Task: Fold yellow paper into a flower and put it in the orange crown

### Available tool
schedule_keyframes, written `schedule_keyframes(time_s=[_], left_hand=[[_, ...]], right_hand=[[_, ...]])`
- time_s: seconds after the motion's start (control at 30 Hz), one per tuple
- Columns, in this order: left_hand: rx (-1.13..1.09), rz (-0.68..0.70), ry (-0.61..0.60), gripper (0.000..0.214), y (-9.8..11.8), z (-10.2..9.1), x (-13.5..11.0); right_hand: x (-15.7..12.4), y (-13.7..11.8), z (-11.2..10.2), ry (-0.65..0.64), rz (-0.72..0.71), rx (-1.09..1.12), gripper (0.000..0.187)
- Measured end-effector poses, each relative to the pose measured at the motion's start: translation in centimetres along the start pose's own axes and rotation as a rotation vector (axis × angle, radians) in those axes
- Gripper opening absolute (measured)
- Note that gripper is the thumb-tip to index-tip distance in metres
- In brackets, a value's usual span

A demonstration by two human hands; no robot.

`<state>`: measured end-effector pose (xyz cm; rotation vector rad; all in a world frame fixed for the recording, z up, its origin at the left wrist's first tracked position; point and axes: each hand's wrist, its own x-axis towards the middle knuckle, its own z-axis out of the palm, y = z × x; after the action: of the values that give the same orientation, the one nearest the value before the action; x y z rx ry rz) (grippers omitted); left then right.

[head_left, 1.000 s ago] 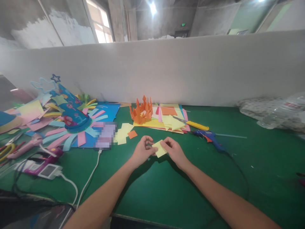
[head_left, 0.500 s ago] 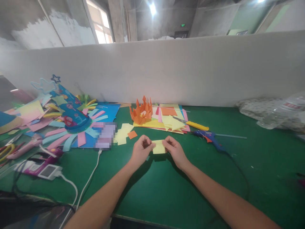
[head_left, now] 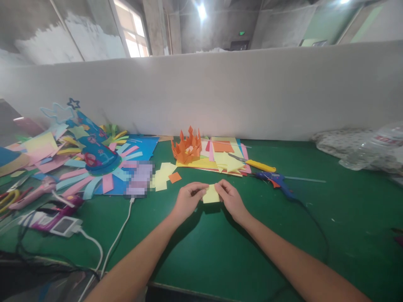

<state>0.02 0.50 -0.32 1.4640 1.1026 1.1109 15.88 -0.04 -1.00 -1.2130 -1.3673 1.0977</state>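
A small piece of pale yellow paper [head_left: 211,195] is held just above the green table [head_left: 201,256]. My left hand [head_left: 189,199] pinches its left edge between thumb and fingers. At the opposite edge my right hand [head_left: 230,196] is closed on the same paper. Beyond my hands stands an orange folded-paper crown [head_left: 187,151]. Several loose yellow paper squares [head_left: 162,178] lie to the left of my hands, with one small orange square [head_left: 175,178] beside them.
Back right of my hands lie a yellow utility knife [head_left: 260,165] and a blue glue gun [head_left: 280,184] on coloured paper sheets and the table. At left are a blue party hat [head_left: 97,144], scissors [head_left: 12,197] and a white cable [head_left: 118,235]. A plastic bottle [head_left: 371,147] lies far right.
My left fingers have shifted slightly right and straightened along the paper's upper left edge. The paper now turns a little, and my right hand stays nearly in place.
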Motion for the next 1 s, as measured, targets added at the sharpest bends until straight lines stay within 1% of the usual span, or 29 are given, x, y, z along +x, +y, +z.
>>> schedule_keyframes(time_s=[0.2,0.37,0.57,0.7,0.8,0.87,0.93,1.0], left_hand=[[-0.009,-0.037,0.055,0.02,-0.3,-0.4,0.2],[-0.015,-0.06,0.06,0.022,-0.4,-0.4,0.1],[-0.02,-0.043,0.085,0.02,-0.7,-0.4,0.2],[-0.033,-0.071,0.018,0.021,-0.9,-0.9,0.3],[-0.071,-0.098,-0.112,0.024,-0.9,-1.1,0.4],[-0.075,-0.103,-0.19,0.021,-0.9,-1.0,0.4],[-0.056,-0.105,-0.207,0.021,-0.9,-0.8,0.3],[-0.044,-0.117,-0.169,0.023,-1.0,-0.8,0.4]], right_hand=[[-0.1,0.2,-0.1,-0.101,-0.05,-0.155,0.04],[-0.1,0.1,-0.4,-0.087,-0.101,-0.263,0.041],[0.0,0.4,-0.5,-0.169,-0.108,-0.331,0.042],[0.1,0.3,-0.6,-0.176,-0.146,-0.393,0.04],[-0.2,0.2,-0.4,-0.265,-0.196,-0.43,0.039],[-0.5,0.1,-0.1,-0.331,-0.23,-0.44,0.039],[-0.8,0.0,0.3,-0.362,-0.256,-0.442,0.039],[-0.9,-0.1,0.5,-0.363,-0.27,-0.44,0.039]])
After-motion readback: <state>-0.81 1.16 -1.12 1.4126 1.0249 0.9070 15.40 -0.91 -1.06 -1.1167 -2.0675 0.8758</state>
